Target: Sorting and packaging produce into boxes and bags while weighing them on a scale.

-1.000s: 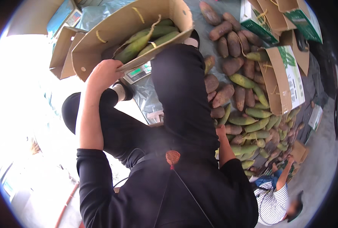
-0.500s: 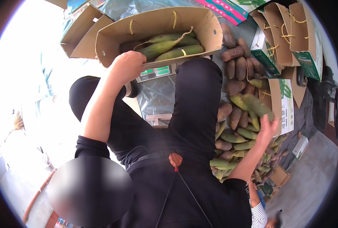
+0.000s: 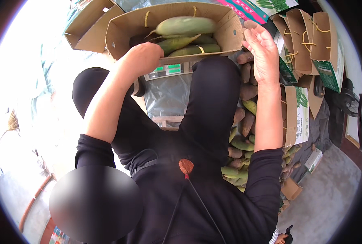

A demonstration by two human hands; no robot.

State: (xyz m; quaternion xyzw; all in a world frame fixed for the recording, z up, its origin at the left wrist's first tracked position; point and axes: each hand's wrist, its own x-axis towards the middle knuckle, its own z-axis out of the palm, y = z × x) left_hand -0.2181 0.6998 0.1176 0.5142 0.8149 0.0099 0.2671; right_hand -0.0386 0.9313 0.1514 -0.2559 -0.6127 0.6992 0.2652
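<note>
A long cardboard box [image 3: 122,34] with yellow rope handles holds several green radishes [image 3: 195,50]. Motion blurs one pale green radish [image 3: 185,26] above the others inside it. My left hand [image 3: 142,57] is closed over the box's near edge, its fingertips hidden behind my knuckles. Beside the box's right end my right hand [image 3: 260,46] is open, palm showing and fingers apart, with nothing in it. Beneath the box, part of a scale with green lit displays [image 3: 173,68] shows.
To my right lies a pile of green radishes [image 3: 240,142] and brown, soil-coloured ones [image 3: 248,92]. Another box [image 3: 297,116] stands beside the pile. Several open boxes [image 3: 302,40] lean together at far right; another [image 3: 93,26] sits at far left. A person [image 3: 285,237] shows at lower right.
My right hand has moved from the pile up to the box's right end and let go of a green radish, now blurred inside the box. My left hand stays on the box edge.
</note>
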